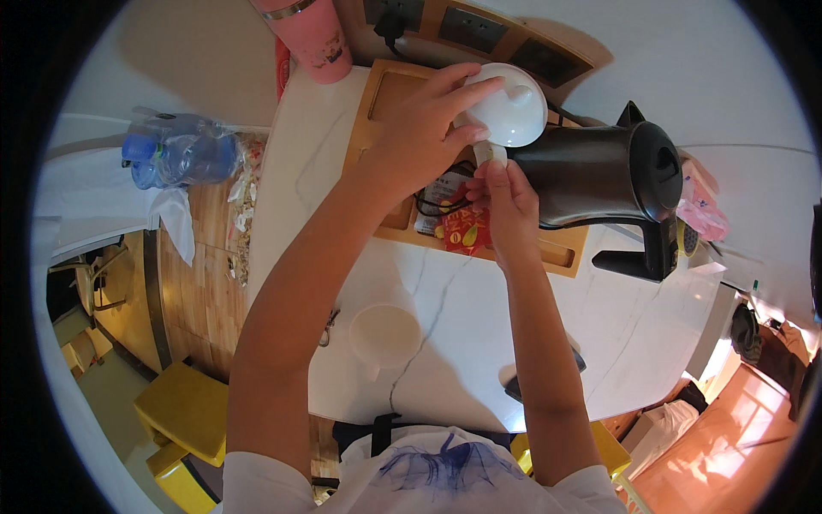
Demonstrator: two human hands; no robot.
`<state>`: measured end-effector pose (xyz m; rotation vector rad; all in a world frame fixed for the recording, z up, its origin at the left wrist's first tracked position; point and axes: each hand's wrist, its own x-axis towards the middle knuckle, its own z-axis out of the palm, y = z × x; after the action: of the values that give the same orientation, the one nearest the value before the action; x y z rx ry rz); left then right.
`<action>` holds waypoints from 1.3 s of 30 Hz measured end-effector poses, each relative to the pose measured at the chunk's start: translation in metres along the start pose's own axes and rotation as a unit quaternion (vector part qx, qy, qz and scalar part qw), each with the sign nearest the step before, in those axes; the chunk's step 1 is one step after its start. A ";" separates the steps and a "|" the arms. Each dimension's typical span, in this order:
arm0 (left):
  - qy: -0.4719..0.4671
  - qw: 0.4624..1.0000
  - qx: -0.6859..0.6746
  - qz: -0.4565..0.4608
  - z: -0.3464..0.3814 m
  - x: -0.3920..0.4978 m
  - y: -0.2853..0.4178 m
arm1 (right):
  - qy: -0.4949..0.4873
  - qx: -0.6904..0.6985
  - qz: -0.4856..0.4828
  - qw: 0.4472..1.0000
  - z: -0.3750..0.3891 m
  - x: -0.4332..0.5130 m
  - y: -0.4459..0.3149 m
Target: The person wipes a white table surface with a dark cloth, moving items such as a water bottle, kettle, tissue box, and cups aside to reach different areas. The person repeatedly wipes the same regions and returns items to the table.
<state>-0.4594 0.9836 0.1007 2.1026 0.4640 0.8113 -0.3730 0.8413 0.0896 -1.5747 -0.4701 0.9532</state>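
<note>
A white lidded vessel with a round knob on its lid [519,106] is between my hands above the wooden tray [379,103]. My left hand [430,132] holds it from the left side, with fingers spread on the lid's edge and thumb below. Between the thumb and fingers of my right hand [510,196] is the vessel's white handle [490,153]. The vessel's body is mostly hidden under the lid and fingers. A red packet [463,225] and a grey printed packet [438,209] lie on the tray below, beside a thin black cord.
Close at the right is a dark electric kettle [584,173], its black handle toward me. A pink tumbler [314,42] stands at the back left, near wall sockets [472,29]. A pale round cup [385,335] and small keys [329,327] are on the marble-patterned table [449,289].
</note>
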 end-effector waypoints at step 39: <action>0.172 0.949 -0.029 -0.264 0.028 -0.306 0.113 | 0.237 -0.469 -0.164 0.835 -0.162 -0.274 0.158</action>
<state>-0.6568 0.7259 0.0593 1.6594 1.1188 0.8500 -0.4384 0.4982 0.0248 -2.4064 -0.8872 -0.0236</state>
